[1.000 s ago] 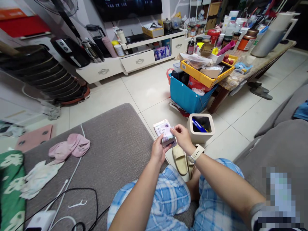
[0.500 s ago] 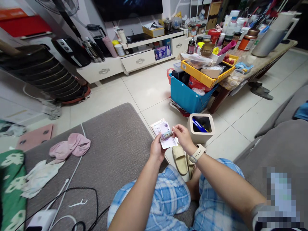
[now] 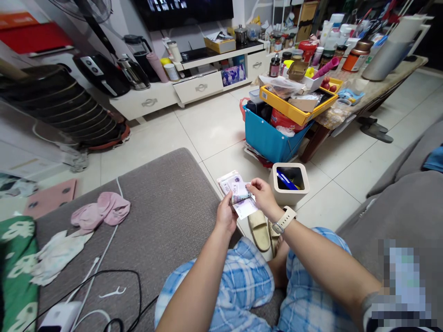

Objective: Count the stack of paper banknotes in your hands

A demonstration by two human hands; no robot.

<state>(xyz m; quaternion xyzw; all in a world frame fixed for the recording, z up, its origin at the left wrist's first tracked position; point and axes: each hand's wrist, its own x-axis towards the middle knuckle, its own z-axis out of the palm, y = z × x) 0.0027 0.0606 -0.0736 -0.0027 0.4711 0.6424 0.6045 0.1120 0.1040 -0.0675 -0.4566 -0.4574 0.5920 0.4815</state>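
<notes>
both hands on a small stack of banknotes point(image 3: 236, 193), centre of frame

left hand point(image 3: 226, 216) grips the stack; right hand point(image 3: 263, 197) pinches one note's edge, near the white bin point(image 3: 275, 184).

- Banknotes point(image 3: 236, 193), a small stack just left of the beige bin point(image 3: 290, 183): a digit that looks like "5" is printed near the left edge of the top note; the other print is too small to read.
- Television screen point(image 3: 183, 9), far behind the bin: a row of light characters along the top edge, too blurred to read.
- Yellow tray point(image 3: 294, 110), behind the bin: a barcode label on its left rim, unreadable.
</notes>
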